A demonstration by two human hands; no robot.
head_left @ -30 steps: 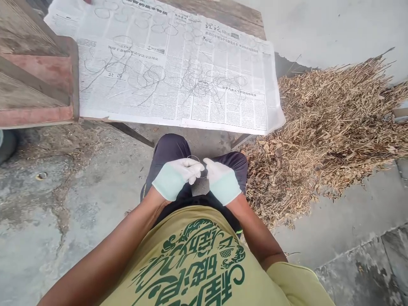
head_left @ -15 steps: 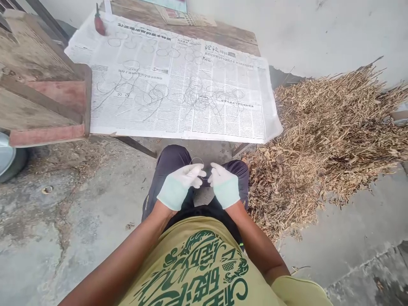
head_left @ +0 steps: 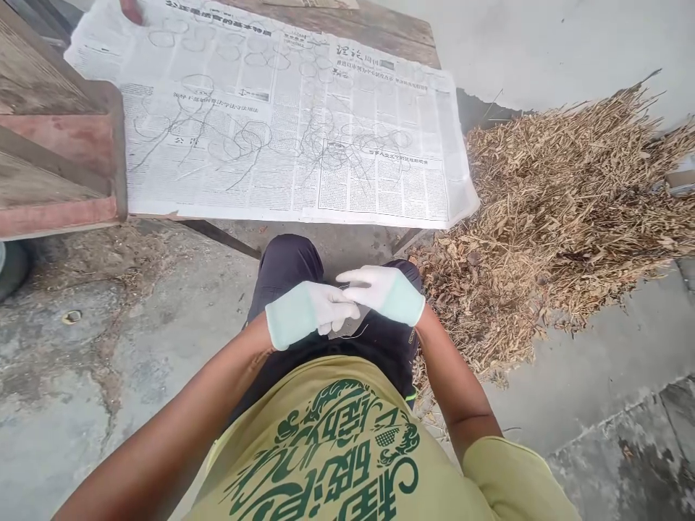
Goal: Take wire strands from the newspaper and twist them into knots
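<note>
In white gloves with pale green cuffs, my two hands meet over my lap. My left hand (head_left: 327,307) has its fingers closed in a pinch on a thin wire (head_left: 355,336), whose curved loose end shows below the fingers. My right hand (head_left: 377,289) comes in from the other side, its fingertips pressed against those of the left at the same spot. The part of the wire between the fingers is hidden. Beyond my knees, thin wire rings (head_left: 260,59) and tangled wire pieces (head_left: 337,145) lie on a newspaper (head_left: 217,192) spread over a table.
A wooden piece of furniture with red edges (head_left: 59,210) stands at the left, overlapping the newspaper. Dry plant stalks (head_left: 570,217) are heaped on the concrete floor at the right. A red object (head_left: 131,10) is cut off at the top. Part of a metal pot (head_left: 11,269) shows far left.
My hands have come together from slightly apart, the right one moving left over the left fingertips. The wire ring above my left fingers is no longer visible; a wire end shows below. The view has shifted.
</note>
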